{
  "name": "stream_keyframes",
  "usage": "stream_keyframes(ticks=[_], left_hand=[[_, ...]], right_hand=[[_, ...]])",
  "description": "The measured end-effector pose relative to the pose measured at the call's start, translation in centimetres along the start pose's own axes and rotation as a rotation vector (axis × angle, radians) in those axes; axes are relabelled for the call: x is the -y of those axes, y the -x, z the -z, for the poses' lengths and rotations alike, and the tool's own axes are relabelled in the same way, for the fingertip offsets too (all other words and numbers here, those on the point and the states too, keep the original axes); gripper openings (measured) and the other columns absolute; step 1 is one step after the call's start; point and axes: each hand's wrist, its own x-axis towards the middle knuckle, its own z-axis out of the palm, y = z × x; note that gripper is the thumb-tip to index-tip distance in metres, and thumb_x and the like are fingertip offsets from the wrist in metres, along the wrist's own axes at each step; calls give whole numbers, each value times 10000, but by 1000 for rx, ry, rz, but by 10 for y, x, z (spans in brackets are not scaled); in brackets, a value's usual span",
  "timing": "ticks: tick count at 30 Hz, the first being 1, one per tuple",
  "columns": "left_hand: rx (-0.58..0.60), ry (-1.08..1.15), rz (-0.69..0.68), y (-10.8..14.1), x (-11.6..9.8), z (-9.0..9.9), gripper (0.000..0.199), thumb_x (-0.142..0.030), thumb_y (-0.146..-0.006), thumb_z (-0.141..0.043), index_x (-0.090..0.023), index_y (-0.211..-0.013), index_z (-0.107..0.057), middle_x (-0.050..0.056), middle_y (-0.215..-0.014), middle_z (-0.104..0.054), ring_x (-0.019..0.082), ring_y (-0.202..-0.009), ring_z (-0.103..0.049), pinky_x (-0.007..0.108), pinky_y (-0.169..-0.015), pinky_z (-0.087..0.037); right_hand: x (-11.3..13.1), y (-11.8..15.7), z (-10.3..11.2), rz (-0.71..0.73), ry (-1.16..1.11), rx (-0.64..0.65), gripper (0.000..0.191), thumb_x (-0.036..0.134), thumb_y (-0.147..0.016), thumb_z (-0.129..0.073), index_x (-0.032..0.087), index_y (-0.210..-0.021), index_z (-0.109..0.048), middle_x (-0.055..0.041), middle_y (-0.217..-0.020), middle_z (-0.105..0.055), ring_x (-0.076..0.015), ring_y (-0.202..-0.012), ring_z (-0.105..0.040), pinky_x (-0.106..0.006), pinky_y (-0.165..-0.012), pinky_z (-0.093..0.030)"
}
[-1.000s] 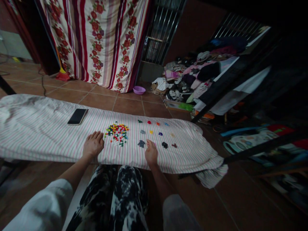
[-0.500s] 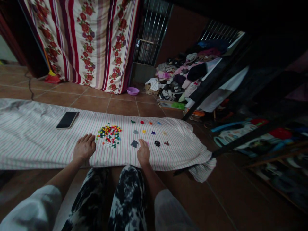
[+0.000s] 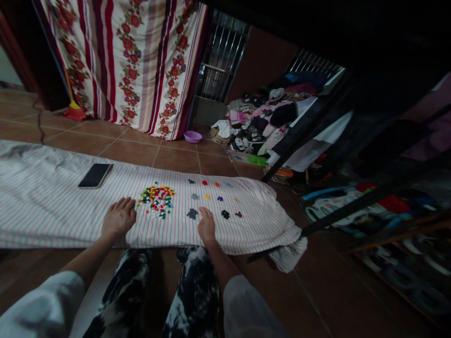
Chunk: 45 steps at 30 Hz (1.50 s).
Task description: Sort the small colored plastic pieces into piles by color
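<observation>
Left hand flat; right hand beside grey pieces

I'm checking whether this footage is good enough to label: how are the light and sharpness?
Head view: dim, sinking to near-black at the upper right; head view: the mixed pile of small pieces shows distinct colours, but soft edges; head view: left hand and right hand read clearly in outline, finger detail soft; head view: no strong glare on the phone.

Head view, facing forward, down at hands.
</observation>
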Motion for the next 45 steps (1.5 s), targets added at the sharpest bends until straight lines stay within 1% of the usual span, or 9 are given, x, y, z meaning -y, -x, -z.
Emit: stream_keyframes(ticks=[4,9,12,16,20,24,31,41,45], left_hand=[[15,-6,-4,0,0,1,464,-269,-878,-340,-121,-1223,-613,156,-1316,-599,306,-1273,-505,464,-1045,-390],[33,-35,11,1,0,0,463,-276,-887,-328,-141,-1228,-609,130,-1333,-593,290,-1289,-494,441,-1059,-381],[34,-40,23,2,-1,0,455,-271,-875,-344,-160,-1231,-604,127,-1334,-592,281,-1296,-489,444,-1064,-380],[43,-15,18,3,-1,0,461,-269,-872,-346,-136,-1228,-606,146,-1339,-583,290,-1299,-484,450,-1074,-370],[29,8,21,3,-1,1,453,-258,-870,-355,-145,-1230,-606,149,-1337,-584,290,-1299,-483,465,-1076,-366],[52,-8,19,3,-1,1,463,-261,-875,-348,-132,-1243,-596,149,-1351,-573,293,-1306,-475,456,-1074,-361],[65,-20,24,3,-1,1,460,-266,-874,-352,-155,-1255,-584,134,-1363,-566,279,-1309,-469,444,-1079,-349],[33,-30,-17,4,-1,1,427,-252,-882,-370,-130,-1226,-590,152,-1310,-591,291,-1251,-498,442,-1054,-355],[21,-28,-29,4,-2,6,391,-251,-874,-385,-148,-1186,-596,142,-1234,-618,279,-1139,-547,427,-970,-392]], right_hand=[[-4,-1,1,36,-4,38,575,4,-706,-344,156,-1163,-658,-120,-1172,-634,-213,-1164,-543,-396,-1058,-442],[-5,-1,2,35,-17,56,593,3,-699,-343,151,-1182,-653,-125,-1197,-625,-217,-1178,-536,-403,-1054,-448],[-5,0,2,33,-35,52,596,6,-706,-344,155,-1196,-647,-123,-1205,-624,-216,-1184,-536,-397,-1047,-458],[-4,3,3,57,-52,39,587,8,-728,-333,155,-1207,-639,-126,-1209,-625,-215,-1197,-533,-405,-1049,-458],[-4,5,5,94,-42,62,581,14,-727,-329,136,-1205,-636,-131,-1241,-613,-211,-1218,-524,-402,-1060,-454],[-6,5,5,112,-45,59,568,26,-751,-316,139,-1209,-632,-125,-1224,-618,-202,-1206,-535,-396,-1063,-457],[-8,4,5,111,-41,71,597,2,-726,-315,133,-1224,-618,-137,-1247,-605,-210,-1219,-527,-408,-1074,-444],[-12,3,5,148,-10,50,570,25,-749,-321,155,-1215,-622,-115,-1211,-616,-202,-1206,-533,-397,-1069,-451],[-10,2,7,136,-20,49,583,16,-738,-318,153,-1215,-624,-123,-1188,-626,-213,-1180,-551,-420,-1070,-450]])
